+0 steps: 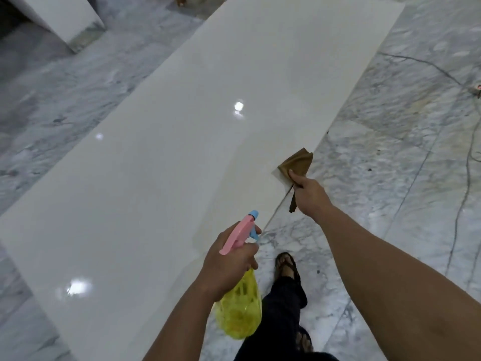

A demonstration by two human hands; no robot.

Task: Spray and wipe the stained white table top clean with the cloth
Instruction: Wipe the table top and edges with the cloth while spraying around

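A long glossy white table top (182,157) runs from the lower left to the upper right. My right hand (308,195) grips a brown cloth (296,162) that lies over the table's right edge, with one end hanging below my fist. My left hand (229,261) holds a spray bottle (240,308) near the table's near right edge; the bottle has a yellow body and a pink and blue trigger head pointing up and away. No stains stand out on the shiny surface.
Grey veined marble floor (390,131) surrounds the table. My sandalled foot (286,267) and dark trouser leg stand right of the table. A white block (65,16) stands at the top left. A thin cable (466,178) trails on the floor at the far right.
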